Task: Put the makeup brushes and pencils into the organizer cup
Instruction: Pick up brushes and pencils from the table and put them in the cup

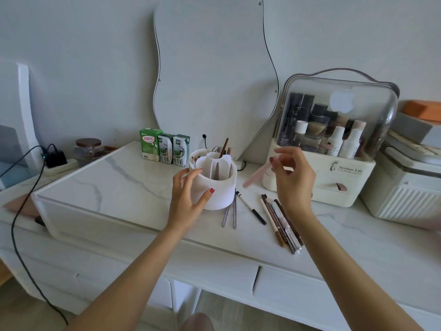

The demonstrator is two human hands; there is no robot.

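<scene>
While the organizer cup point(214, 181) stands white and upright on the marble-look vanity top point(124, 177), steadied by the left hand point(188, 197): fingers spread wide against its left wall, thumb across the front, not closed round it. Already inside the cup: a few brushes and pencils, one dark brush handle point(223, 148) sticking up at the back compartment.

Just right of the cup, raised above the top: right hand point(292, 177), fingertips pinched narrow on a pale pink pencil point(256, 174). Blurred, so grip detail unclear. Long axis slanted, lower end pointing down-left toward the cup, upper end at the fingertips. Right hand clearly the nearer one for the drop; cup opening lies to its left and slightly below. Judgement: needs tipping closer to vertical before it clears the rim and dividers.

Lying flat in front of the cup: two thin metallic sticks point(230, 215) partly under its base edge. Front-right of the cup: a black-and-white liner pen point(250, 207), then a bundle of brown pencils point(281, 223), axes running roughly front to back.

Farther right of the cup: cosmetics case point(338, 149). Behind-left: milk cartons point(164, 149).
</scene>
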